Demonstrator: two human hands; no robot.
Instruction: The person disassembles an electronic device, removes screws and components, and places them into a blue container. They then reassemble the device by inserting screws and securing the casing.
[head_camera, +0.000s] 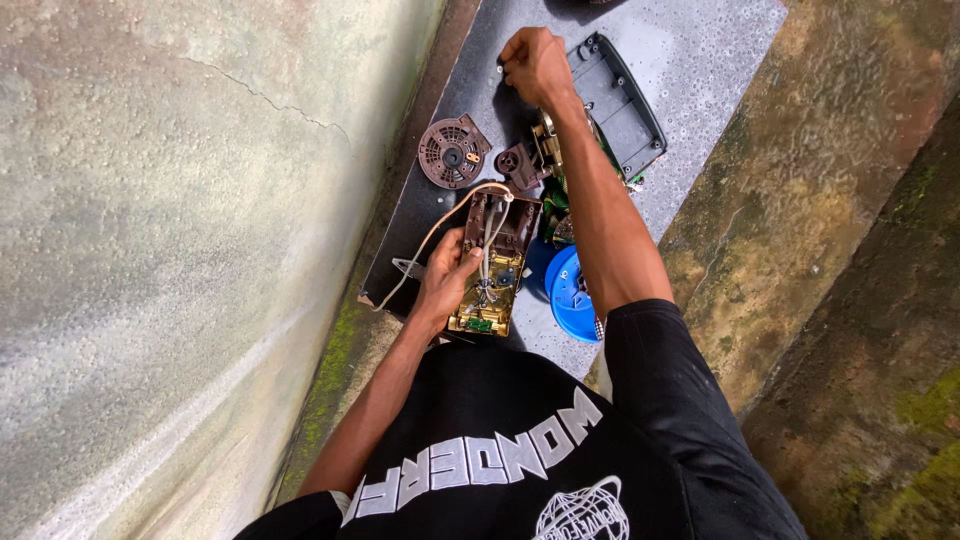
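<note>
My left hand (447, 272) grips a brown opened device casing (497, 262) with a circuit board and white wires inside. A pale cord (428, 240) loops out from its top. My right hand (535, 65) is stretched to the far end of the dark board (700, 60), fingers closed on something small that I cannot make out, right beside a grey plastic cover (622, 105). Under my right forearm lie a brown motor part (520, 162) and a blue round piece (572, 295).
A brown round fan grille (453, 152) lies on the board's left side. A plastered wall (180, 220) rises on the left. A mossy concrete ledge (830, 220) runs along the right. Small screws are scattered near the grey cover.
</note>
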